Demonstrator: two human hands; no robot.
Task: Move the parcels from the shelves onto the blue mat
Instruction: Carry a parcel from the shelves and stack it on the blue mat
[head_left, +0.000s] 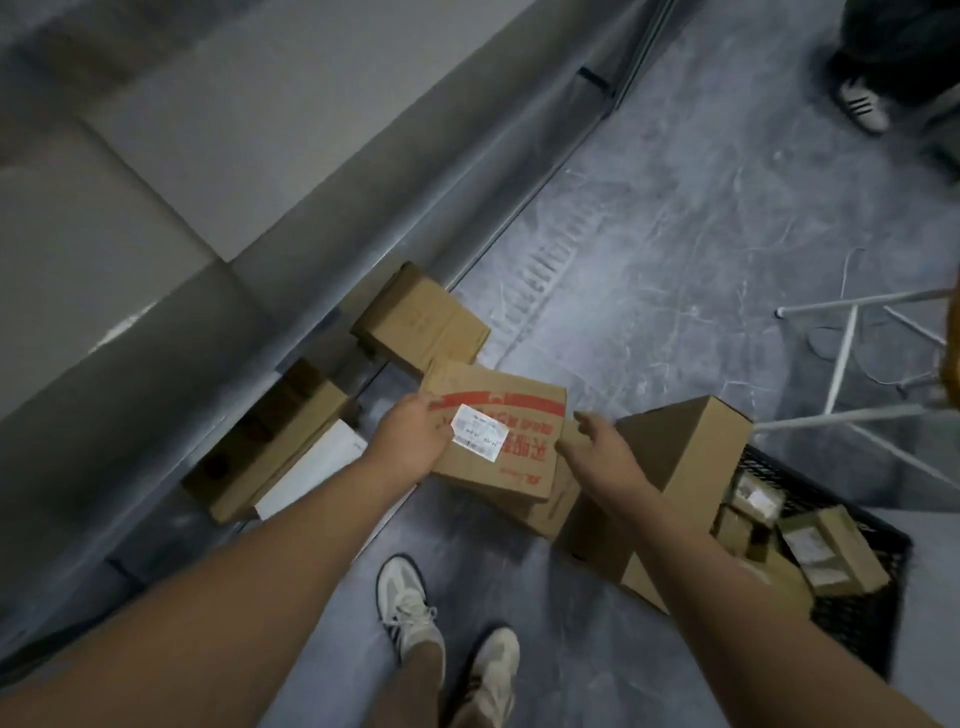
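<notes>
A cardboard parcel (511, 410) with red print and a white label sits between my hands, low over the blue-grey mat (675, 249). My left hand (410, 439) grips its left edge beside the label. On the right side my right hand (602, 452) holds it, fingers tucked out of sight. Another brown box (537, 512) lies right under it; I cannot tell if they touch. More parcels lie around: one behind (421, 322), a flat one at the left (275, 452) and a tall one at the right (691, 457).
A black crate (862, 613) holding several small parcels stands at the lower right. White stool legs (852, 358) rise at the right edge. A grey ledge (218, 332) runs diagonally at the left. Another person's shoe (862, 106) is at the top right. My own shoes (410, 608) are below.
</notes>
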